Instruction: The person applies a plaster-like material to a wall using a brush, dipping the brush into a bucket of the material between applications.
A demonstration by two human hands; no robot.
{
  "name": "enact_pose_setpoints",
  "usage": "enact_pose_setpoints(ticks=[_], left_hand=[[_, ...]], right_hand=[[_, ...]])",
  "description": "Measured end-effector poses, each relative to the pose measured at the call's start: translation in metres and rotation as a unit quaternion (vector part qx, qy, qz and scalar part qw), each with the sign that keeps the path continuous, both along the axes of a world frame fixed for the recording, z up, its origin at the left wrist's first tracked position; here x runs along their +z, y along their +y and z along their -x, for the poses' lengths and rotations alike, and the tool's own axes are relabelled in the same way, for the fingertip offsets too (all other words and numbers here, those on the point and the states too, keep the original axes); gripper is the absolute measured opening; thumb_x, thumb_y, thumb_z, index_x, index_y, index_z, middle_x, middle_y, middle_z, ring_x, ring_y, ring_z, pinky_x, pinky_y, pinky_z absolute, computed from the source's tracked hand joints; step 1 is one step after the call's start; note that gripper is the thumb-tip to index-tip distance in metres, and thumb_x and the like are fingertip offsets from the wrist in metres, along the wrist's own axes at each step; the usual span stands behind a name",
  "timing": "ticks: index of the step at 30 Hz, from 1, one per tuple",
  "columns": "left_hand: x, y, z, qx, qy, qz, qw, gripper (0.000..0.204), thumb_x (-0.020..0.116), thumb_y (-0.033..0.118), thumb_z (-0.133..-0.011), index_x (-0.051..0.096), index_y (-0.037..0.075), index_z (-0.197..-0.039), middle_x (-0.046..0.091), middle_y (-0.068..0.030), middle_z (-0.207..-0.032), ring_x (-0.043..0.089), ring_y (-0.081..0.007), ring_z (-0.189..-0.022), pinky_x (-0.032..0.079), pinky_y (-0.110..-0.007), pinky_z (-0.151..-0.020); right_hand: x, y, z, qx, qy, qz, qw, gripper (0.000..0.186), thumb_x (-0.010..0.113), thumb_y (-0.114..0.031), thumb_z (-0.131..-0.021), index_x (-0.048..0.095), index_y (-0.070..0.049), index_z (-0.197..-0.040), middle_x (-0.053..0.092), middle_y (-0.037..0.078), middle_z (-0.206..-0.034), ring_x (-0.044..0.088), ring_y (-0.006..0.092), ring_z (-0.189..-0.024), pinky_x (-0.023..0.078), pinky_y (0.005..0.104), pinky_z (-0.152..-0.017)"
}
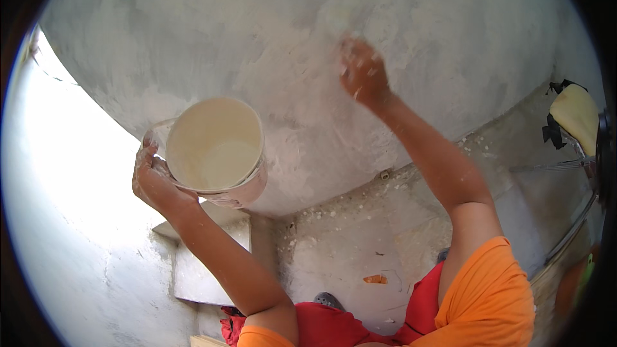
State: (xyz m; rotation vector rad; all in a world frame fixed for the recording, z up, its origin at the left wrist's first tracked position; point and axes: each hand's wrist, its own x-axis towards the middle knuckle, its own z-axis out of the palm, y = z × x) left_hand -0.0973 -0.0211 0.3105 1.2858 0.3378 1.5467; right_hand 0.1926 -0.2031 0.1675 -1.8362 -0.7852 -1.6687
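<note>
My left hand point(154, 178) is closed on the rim and handle side of a whitish plastic bucket point(252, 183), holding it up near the wall at left. The bucket tilts so that its inside shows, coated with a pale cream layer. My right hand point(365, 72) is raised at the grey wall point(289, 45), its fingers curled and spotted with white. Motion blurs it, and whatever its fingers hold cannot be made out. The wall carries uneven whitish smears around that hand.
White specks dot the concrete floor point(334, 238) along the wall's foot. A pale block-like ledge point(199, 270) stands at lower left, beside a bright opening. An orange scrap point(375, 279) lies near my feet. At right stands a chair-like thing with a yellowish pad point(575, 115) and metal legs.
</note>
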Motion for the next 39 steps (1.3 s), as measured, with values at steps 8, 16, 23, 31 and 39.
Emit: enact_pose_setpoints(ticks=[8, 16, 23, 31, 39], left_hand=[[0.005, -0.008, -0.001, -0.06, -0.045, 0.035, 0.997, 0.043, 0.049, 0.003, -0.087, 0.06, -0.012, -0.125, 0.042, -0.0001, -0.069, 0.05, -0.0131, -0.06, 0.06, -0.037, -0.08], [0.009, 0.017, 0.025, -0.073, -0.049, 0.005, 0.996, 0.043, 0.054, 0.003, -0.081, 0.06, -0.019, -0.118, 0.064, -0.0243, -0.11, 0.065, -0.033, -0.105, 0.057, -0.042, -0.094], [0.005, 0.023, 0.021, -0.02, -0.054, -0.017, 0.998, 0.035, 0.054, 0.001, -0.086, 0.065, -0.014, -0.116, 0.039, 0.0035, -0.069, 0.035, -0.0085, -0.058, 0.048, -0.025, -0.064], [0.007, 0.004, 0.015, -0.045, -0.066, 0.05, 0.996, 0.038, 0.055, 0.002, -0.081, 0.066, -0.014, -0.114, 0.056, -0.0147, -0.095, 0.054, -0.0244, -0.087, 0.054, -0.037, -0.081], [0.012, 0.005, 0.029, -0.052, -0.018, -0.02, 0.998, 0.044, 0.051, 0.003, -0.08, 0.062, -0.014, -0.118, 0.061, -0.0105, -0.087, 0.054, -0.015, -0.065, 0.058, -0.037, -0.083]], right_hand=[[-0.001, 0.025, 0.035, 0.419, 0.348, 0.12, 0.83, 0.019, 0.066, -0.011, -0.088, 0.074, -0.002, -0.103, 0.073, 0.016, -0.092, 0.07, 0.0247, -0.08, 0.055, 0.0394, -0.075], [0.059, -0.058, -0.014, 0.185, 0.1, -0.237, 0.948, 0.019, 0.065, -0.013, -0.092, 0.075, 0.0, -0.102, 0.074, 0.016, -0.105, 0.071, 0.0305, -0.092, 0.056, 0.0381, -0.084], [-0.018, 0.005, 0.014, 0.144, 0.016, -0.018, 0.989, 0.017, 0.066, -0.003, -0.086, 0.073, 0.002, -0.1, 0.07, 0.017, -0.106, 0.07, 0.0336, -0.09, 0.058, 0.0396, -0.077], [0.004, 0.021, 0.047, 0.437, 0.247, 0.133, 0.855, 0.014, 0.063, -0.005, -0.087, 0.073, -0.002, -0.095, 0.071, 0.018, -0.095, 0.068, 0.0326, -0.088, 0.055, 0.0411, -0.077], [0.074, -0.035, -0.01, 0.368, 0.225, -0.385, 0.816, 0.014, 0.065, -0.009, -0.09, 0.071, 0.003, -0.091, 0.072, 0.017, -0.085, 0.069, 0.0275, -0.074, 0.054, 0.0358, -0.073]])
